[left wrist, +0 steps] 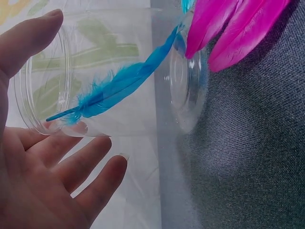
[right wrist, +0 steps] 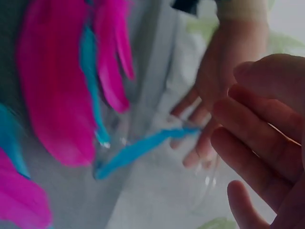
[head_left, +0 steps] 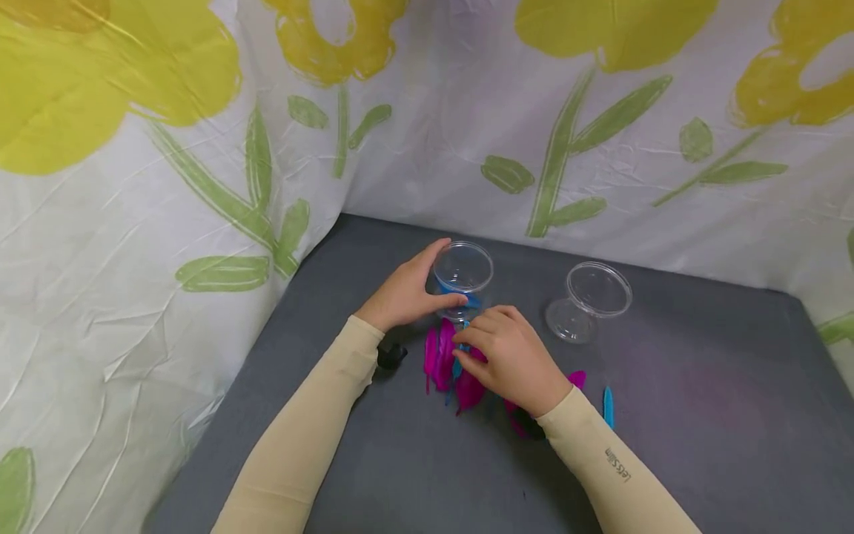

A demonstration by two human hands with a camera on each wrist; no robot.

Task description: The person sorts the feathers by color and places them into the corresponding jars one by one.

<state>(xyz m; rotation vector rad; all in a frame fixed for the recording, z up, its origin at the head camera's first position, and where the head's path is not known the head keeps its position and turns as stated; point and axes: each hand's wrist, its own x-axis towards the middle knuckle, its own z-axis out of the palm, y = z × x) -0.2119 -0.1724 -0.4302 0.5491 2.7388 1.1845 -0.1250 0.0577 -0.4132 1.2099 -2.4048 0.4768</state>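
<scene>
Foremost, two cream sleeves [head_left: 300, 434], one per arm; both forearms angle forward and inward over a grey table [head_left: 720, 393]. Right hand [head_left: 514, 356], one: back uppermost, fingers loosely bent and pointing toward the left hand; the right wrist view shows its fingers bare. Whether a fingertip touches the plumage below cannot be told. Outward of its sleeve, one lone blue feather [head_left: 608, 406]. By its wrist, partly hidden pink plumage [head_left: 577, 380], count uncertain. Beneath and just left of its fingers, three pink feathers [head_left: 444, 356] visible, with at least one loose blue feather [head_left: 458, 366] lying between them. Left hand [head_left: 414, 289], one: wrapped about a clear cup [head_left: 475, 280], thumb on the near side, other fingers round the far side, spread apart. Inside that cup, one slanted blue feather [left wrist: 124, 88], quill end toward the rim. Right of this grip, well apart, one second clear cup [head_left: 600, 297], upright. Farthest, beyond both hands, one white cloth [head_left: 427, 170] with yellow flowers.
</scene>
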